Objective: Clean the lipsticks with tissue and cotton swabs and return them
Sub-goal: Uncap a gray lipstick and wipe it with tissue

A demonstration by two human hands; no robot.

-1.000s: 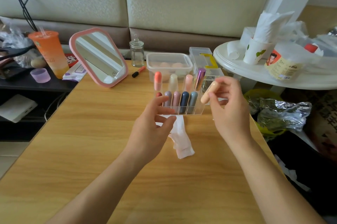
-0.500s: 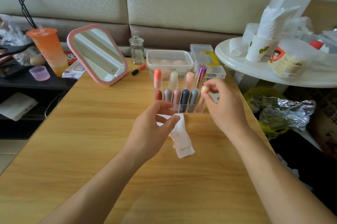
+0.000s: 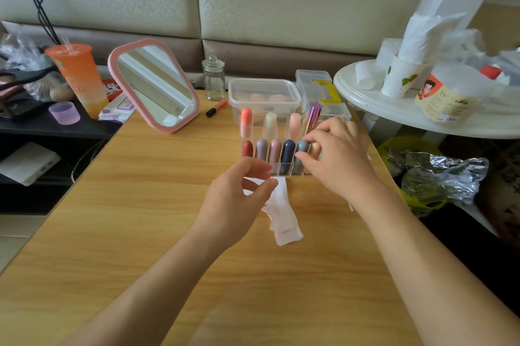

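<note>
A clear acrylic organizer (image 3: 284, 172) stands mid-table with several capsule-shaped lipsticks upright in two rows. My right hand (image 3: 334, 157) reaches over its right front corner. Thumb and forefinger pinch the top of the grey-blue lipstick (image 3: 302, 146). The peach lipstick (image 3: 315, 149) stands in the slot just right of it, mostly hidden by my fingers. My left hand (image 3: 239, 193) hovers in front of the organizer and loosely pinches the upper end of a pink-stained white tissue (image 3: 282, 216), whose rest lies on the wooden table (image 3: 140, 219).
Behind the organizer are a lidded plastic box (image 3: 264, 95), clear cases (image 3: 318, 87), a glass jar (image 3: 213, 78), a pink-framed mirror (image 3: 154, 84) and a small orange tube (image 3: 216, 108). An orange drink cup (image 3: 76, 75) stands far left. A white round side table (image 3: 422, 109) with tissues is at right.
My right hand carried the peach lipstick down into the organizer's right front slot, and its fingertips moved onto the grey-blue lipstick. The left hand and tissue stayed in place.
</note>
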